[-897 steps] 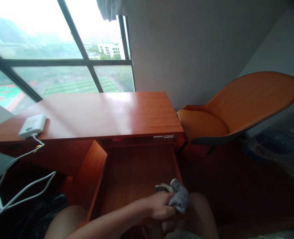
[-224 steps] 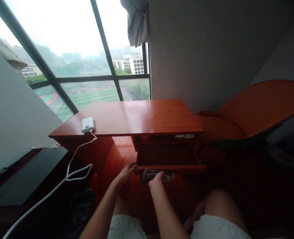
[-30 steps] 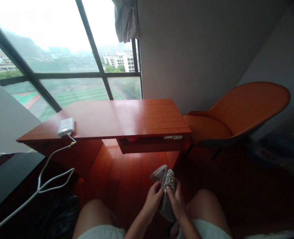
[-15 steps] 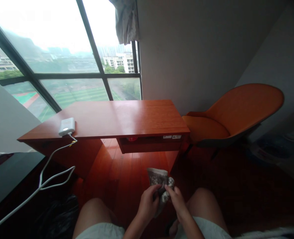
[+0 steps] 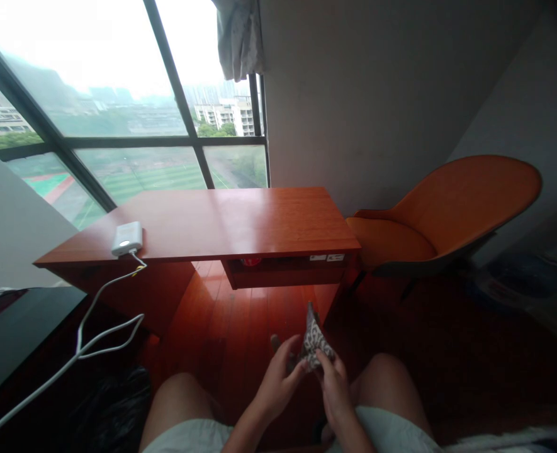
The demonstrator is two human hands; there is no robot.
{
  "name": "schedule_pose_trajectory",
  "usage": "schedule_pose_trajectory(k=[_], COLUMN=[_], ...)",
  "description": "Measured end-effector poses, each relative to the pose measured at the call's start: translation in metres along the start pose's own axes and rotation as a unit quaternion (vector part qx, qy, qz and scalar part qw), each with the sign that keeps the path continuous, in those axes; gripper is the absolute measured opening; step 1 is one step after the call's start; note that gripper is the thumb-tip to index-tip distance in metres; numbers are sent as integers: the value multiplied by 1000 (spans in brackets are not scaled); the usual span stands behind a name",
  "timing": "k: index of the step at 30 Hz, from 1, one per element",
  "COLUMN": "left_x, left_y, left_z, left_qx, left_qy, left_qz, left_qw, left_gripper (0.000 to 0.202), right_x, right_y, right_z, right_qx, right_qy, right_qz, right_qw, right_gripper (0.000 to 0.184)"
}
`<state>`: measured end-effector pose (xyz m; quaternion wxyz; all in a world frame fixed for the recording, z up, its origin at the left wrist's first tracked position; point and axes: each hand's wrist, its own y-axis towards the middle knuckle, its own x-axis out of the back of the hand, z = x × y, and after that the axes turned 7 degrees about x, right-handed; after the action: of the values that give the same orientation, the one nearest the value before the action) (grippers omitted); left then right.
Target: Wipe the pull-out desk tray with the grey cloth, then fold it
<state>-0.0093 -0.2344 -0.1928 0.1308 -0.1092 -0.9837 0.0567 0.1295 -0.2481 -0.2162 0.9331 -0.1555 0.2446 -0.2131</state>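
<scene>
Between my knees and above the floor, a soft sock (image 5: 316, 343) with a grey and white leopard print is bunched and folded, one end pointing up. My right hand (image 5: 335, 381) closes on its lower right side, thumb pressed on the print. My left hand (image 5: 278, 377) pinches its lower left edge near the thumb tip. A greyish end of fabric (image 5: 275, 343) sticks out behind the left fingers; whether it belongs to the same sock or another I cannot tell.
Ahead stands a reddish wooden desk (image 5: 240, 220) with a white charger (image 5: 128, 238) and its white cable (image 5: 94, 302) trailing left. An orange chair (image 5: 467, 207) is at the right. A black plastic bag (image 5: 112, 402) lies at lower left, beside a dark surface (image 5: 28, 333).
The sock has been turned and folded in my hands: its wide pale-rimmed opening no longer shows, and the leopard print now faces up. My left hand has shifted slightly left.
</scene>
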Motion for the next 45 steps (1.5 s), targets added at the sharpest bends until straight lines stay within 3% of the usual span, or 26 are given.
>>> schedule_pose_trajectory(k=[1, 3, 5, 9, 11, 13, 16, 19, 23, 28, 32, 35, 39, 45], left_x=[-4, -9, -9, 0, 5, 10, 20, 33, 53, 69, 73, 77, 83, 91], left_y=[1, 5, 11, 18, 19, 18, 16, 17, 22, 27, 25, 21, 18, 18], left_z=[-3, -7, -8, -10, -13, -17, -22, -26, -34, -47, -59, -67, -74, -74], left_qx=[-2, -6, 4, 22, 21, 32, 49, 49, 32, 13, 21, 62, 123, 147], left_qy=[-37, -99, -128, -136, -155, -170, -175, -165, -142, -124, -120, -138, -136, -158], left_qz=[36, 56, 23, -72, -90, -85, -39, 17, 52, 46, 80, 129, 151, 166], left_qw=[999, 993, 992, 988, 984, 981, 983, 985, 988, 991, 989, 980, 971, 962], left_gripper=[58, 71, 72, 39, 31, 29, 31, 33, 33, 34, 36, 38, 32, 33], right_x=[-4, -10, -16, -21, -18, -11, 4, 13, 13, 8, 1, -3, -7, -14], right_y=[-2, -5, -8, -9, -1, 11, 32, 47, 51, 41, 30, 29, 39, 44], right_z=[0, 2, 9, 27, 33, 35, 37, 43, 56, 71, 92, 108, 116, 105], right_qx=[13, 22, 23, 67, 107, 154, 214, 192, 172, 236, 309, 263, 81, -32], right_qy=[-8, -8, 7, -43, -103, -156, -194, -197, -223, -278, -309, -286, -164, -25], right_qz=[22, 74, 137, 253, 247, 192, 135, 191, 226, 194, 252, 316, 427, 458], right_qw=[1000, 997, 990, 964, 958, 957, 948, 942, 932, 911, 864, 866, 886, 888], right_gripper=[45, 47, 45, 40, 36, 37, 57, 61, 32, 22, 15, 13, 18, 23])
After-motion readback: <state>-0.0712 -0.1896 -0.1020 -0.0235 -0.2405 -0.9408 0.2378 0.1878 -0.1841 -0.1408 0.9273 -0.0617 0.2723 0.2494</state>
